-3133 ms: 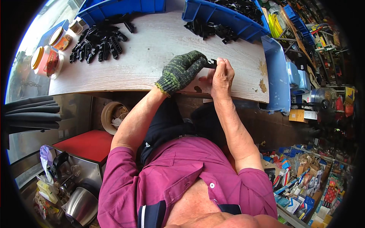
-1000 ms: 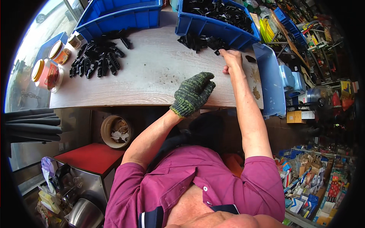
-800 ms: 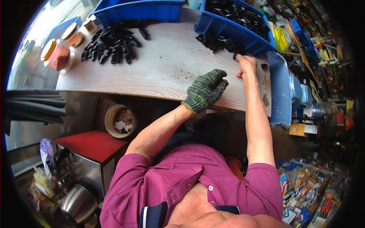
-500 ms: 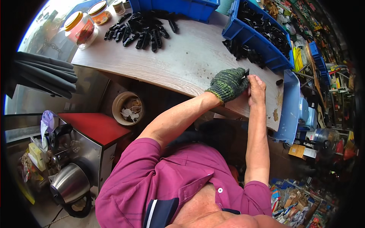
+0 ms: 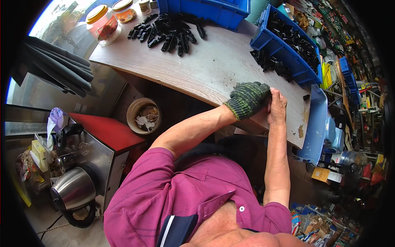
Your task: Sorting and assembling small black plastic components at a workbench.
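Observation:
My left hand (image 5: 248, 100), in a dark green knitted glove, is closed over the near right edge of the table (image 5: 205, 70). Against its fingertips, my bare right hand (image 5: 278, 106) is closed too, thumb and fingers pinched together. A small black part is gripped between them, almost wholly hidden now. Beyond the hands, loose black plastic parts (image 5: 269, 62) lie beside a blue bin (image 5: 263, 41) filled with similar pieces. A larger pile of long black plastic parts (image 5: 164, 33) is spread on the far left of the table.
A second blue bin (image 5: 205, 12) stands at the back, near lidded jars (image 5: 103, 24). A light blue plastic tray (image 5: 313, 127) borders the table's right end. Below are a waste bucket (image 5: 132, 117), a red-topped cabinet (image 5: 105, 129) and a steel kettle (image 5: 76, 189).
The whole view has shifted slightly. My hands stay together, but the left has rolled over and the black tip that poked out between them is now mostly covered.

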`<action>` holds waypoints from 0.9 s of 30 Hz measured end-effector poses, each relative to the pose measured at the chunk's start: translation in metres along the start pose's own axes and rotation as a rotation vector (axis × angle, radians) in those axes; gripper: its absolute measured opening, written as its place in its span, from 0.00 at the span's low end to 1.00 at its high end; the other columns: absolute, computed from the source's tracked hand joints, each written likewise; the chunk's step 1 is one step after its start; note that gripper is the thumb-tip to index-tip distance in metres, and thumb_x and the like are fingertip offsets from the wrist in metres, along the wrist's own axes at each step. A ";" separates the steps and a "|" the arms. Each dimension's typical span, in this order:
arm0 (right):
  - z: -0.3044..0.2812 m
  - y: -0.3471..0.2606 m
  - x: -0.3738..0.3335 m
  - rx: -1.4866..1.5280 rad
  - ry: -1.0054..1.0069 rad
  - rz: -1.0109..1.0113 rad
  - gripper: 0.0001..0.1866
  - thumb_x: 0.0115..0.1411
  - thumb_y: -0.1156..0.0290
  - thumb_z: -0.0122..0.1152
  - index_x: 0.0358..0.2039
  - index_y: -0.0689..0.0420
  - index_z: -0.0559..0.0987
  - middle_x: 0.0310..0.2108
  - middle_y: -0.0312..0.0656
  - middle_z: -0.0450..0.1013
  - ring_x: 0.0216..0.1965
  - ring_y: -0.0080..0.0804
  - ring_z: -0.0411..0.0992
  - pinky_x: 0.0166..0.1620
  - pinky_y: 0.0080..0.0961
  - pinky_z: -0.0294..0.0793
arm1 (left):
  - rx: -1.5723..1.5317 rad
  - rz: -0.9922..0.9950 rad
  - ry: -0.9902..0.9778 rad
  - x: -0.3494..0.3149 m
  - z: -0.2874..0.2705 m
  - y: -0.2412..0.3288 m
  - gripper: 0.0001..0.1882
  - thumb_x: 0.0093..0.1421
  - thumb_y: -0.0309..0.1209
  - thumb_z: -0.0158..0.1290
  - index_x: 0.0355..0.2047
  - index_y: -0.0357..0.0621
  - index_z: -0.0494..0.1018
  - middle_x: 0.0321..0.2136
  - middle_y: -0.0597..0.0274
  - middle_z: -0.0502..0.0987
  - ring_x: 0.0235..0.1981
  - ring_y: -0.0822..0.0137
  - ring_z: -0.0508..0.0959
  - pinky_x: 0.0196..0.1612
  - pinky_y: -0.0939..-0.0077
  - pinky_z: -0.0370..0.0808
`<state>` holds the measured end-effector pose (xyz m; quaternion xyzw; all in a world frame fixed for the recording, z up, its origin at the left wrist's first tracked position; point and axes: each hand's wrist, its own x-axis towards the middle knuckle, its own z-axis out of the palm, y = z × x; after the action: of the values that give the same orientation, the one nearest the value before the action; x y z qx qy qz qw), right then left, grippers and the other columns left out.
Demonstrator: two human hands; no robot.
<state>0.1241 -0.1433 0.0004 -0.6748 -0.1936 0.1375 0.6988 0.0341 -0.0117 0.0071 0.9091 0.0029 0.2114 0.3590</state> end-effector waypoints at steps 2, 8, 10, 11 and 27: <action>0.008 -0.009 -0.009 0.060 0.005 0.110 0.18 0.66 0.53 0.60 0.30 0.55 0.77 0.11 0.28 0.58 0.11 0.19 0.57 0.20 0.23 0.70 | 0.156 0.077 0.228 -0.014 -0.031 -0.006 0.18 0.58 0.38 0.59 0.47 0.49 0.75 0.38 0.53 0.79 0.42 0.51 0.79 0.40 0.53 0.77; 0.019 -0.023 -0.012 0.076 0.090 0.219 0.19 0.63 0.54 0.54 0.19 0.49 0.65 0.08 0.31 0.53 0.10 0.24 0.57 0.20 0.35 0.77 | 0.809 -0.299 0.482 -0.027 -0.145 -0.112 0.20 0.57 0.42 0.59 0.49 0.52 0.76 0.47 0.55 0.78 0.48 0.50 0.75 0.48 0.50 0.71; 0.021 -0.025 -0.011 0.073 0.114 0.233 0.19 0.63 0.54 0.53 0.18 0.49 0.65 0.08 0.31 0.53 0.10 0.24 0.57 0.19 0.35 0.77 | 0.876 -0.373 0.382 -0.031 -0.157 -0.130 0.18 0.58 0.41 0.57 0.49 0.54 0.77 0.46 0.57 0.78 0.48 0.51 0.76 0.47 0.50 0.71; 0.022 -0.025 -0.011 0.072 0.140 0.248 0.20 0.63 0.54 0.53 0.18 0.49 0.65 0.09 0.30 0.53 0.10 0.24 0.57 0.19 0.35 0.76 | 0.891 -0.283 0.392 -0.033 -0.157 -0.139 0.16 0.60 0.39 0.56 0.48 0.54 0.77 0.45 0.57 0.78 0.48 0.51 0.76 0.47 0.50 0.71; 0.021 -0.018 -0.015 0.127 0.218 0.222 0.20 0.66 0.53 0.46 0.20 0.51 0.67 0.09 0.30 0.52 0.11 0.23 0.56 0.20 0.36 0.78 | 0.676 0.142 0.082 -0.027 -0.151 -0.128 0.14 0.64 0.34 0.53 0.50 0.57 0.77 0.43 0.60 0.79 0.50 0.50 0.75 0.53 0.53 0.71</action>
<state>0.0995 -0.1325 0.0175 -0.6574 -0.0318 0.1515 0.7375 -0.0299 0.1773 0.0116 0.9653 0.0238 0.2592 0.0213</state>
